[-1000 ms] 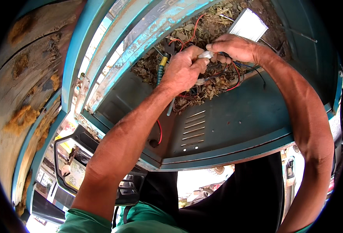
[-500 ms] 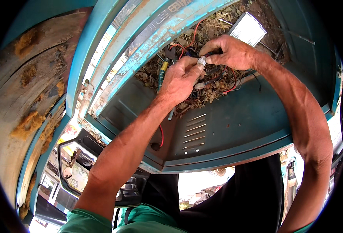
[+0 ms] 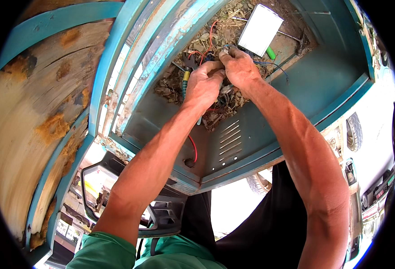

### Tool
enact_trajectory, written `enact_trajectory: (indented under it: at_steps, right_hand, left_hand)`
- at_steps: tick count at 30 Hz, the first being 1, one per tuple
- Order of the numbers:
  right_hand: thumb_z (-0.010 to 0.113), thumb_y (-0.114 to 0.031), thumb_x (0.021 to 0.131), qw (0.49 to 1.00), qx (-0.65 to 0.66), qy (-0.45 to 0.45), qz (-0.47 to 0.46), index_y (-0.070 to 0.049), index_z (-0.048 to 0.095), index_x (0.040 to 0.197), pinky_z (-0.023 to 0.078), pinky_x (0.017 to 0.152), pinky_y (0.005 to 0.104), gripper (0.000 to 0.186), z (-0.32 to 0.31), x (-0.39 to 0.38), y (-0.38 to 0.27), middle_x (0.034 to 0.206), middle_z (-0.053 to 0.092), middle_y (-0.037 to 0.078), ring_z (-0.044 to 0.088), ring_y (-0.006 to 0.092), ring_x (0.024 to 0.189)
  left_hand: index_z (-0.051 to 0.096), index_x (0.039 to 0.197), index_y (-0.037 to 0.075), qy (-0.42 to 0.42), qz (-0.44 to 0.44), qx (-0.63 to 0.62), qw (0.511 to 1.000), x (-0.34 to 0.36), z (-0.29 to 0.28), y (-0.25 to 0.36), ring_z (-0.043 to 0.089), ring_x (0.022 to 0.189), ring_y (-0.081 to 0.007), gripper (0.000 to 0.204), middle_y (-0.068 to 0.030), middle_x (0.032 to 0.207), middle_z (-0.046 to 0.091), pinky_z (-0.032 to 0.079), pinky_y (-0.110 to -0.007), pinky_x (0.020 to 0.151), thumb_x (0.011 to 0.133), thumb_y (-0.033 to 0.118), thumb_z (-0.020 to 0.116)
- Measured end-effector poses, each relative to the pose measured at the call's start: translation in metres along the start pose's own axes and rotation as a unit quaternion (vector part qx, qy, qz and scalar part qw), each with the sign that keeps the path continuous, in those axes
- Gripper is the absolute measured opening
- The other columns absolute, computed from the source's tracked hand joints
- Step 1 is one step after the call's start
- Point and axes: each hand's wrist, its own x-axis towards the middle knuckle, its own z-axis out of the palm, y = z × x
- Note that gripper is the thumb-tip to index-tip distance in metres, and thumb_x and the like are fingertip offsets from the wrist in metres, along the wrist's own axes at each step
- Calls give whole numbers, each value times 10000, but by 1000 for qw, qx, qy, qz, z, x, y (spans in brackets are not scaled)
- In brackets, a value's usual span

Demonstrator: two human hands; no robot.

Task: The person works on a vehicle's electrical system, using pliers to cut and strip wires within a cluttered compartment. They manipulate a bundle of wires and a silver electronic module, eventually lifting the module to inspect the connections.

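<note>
My left hand [image 3: 205,84] is closed among the wires, its fingertips beside my right hand [image 3: 241,71]; what it grips is hidden. My right hand pinches a small pale connector [image 3: 225,53], mostly covered by the fingers. A red wire [image 3: 212,33] runs above them and a blue wire [image 3: 273,65] trails rightward. Pliers with yellow and green grips [image 3: 185,80] stand beside my left hand. Dry leaves and debris [image 3: 229,101] lie around and under both hands.
A rusty teal metal compartment [image 3: 323,80] surrounds the work, with slotted vents below. A white rectangular object [image 3: 260,30] and a green-handled tool [image 3: 270,53] lie at the back. Teal bars and a stained wooden panel [image 3: 49,134] line the left; a tire [image 3: 353,132] shows at right.
The view has shifted, showing more on the right. My right hand has drawn leftward against my left, forearm more upright; the pale connector, clearly visible earlier, is now mostly covered.
</note>
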Motion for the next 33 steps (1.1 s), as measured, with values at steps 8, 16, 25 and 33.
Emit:
enact_trajectory:
  at_steps: [8,16,25,33]
  right_hand:
    - [598,-289,955,968,-213,2,-133,19,643,1115,525,913,472,350,-11,-28,4,1043,694,274,650,444,1045]
    - [608,-186,914,955,-286,31,-67,13,640,1145,561,887,481,306,1,-87,28,1049,696,296,680,436,1026]
    - [528,-225,966,985,-162,-54,-3,51,635,1151,509,956,486,350,-15,-111,11,1129,661,312,615,460,1119]
    - [482,-246,1004,979,-194,-57,21,52,658,1101,489,965,502,359,-27,-128,9,1116,659,313,614,462,1103]
  left_hand:
    - [678,1054,-25,60,172,225,957,-11,-19,8,717,926,-178,182,-130,1011,750,564,-332,815,914,77,622]
    - [702,1118,3,-119,296,283,905,-18,-22,11,722,930,-292,247,-180,1045,723,571,-375,832,891,30,609]
    - [714,1062,11,-177,310,316,879,-26,-27,22,713,922,-348,213,-191,1005,721,573,-404,810,871,25,619]
    - [678,1095,14,-192,328,331,864,-47,-22,22,679,925,-396,228,-186,993,688,558,-452,793,875,-1,622]
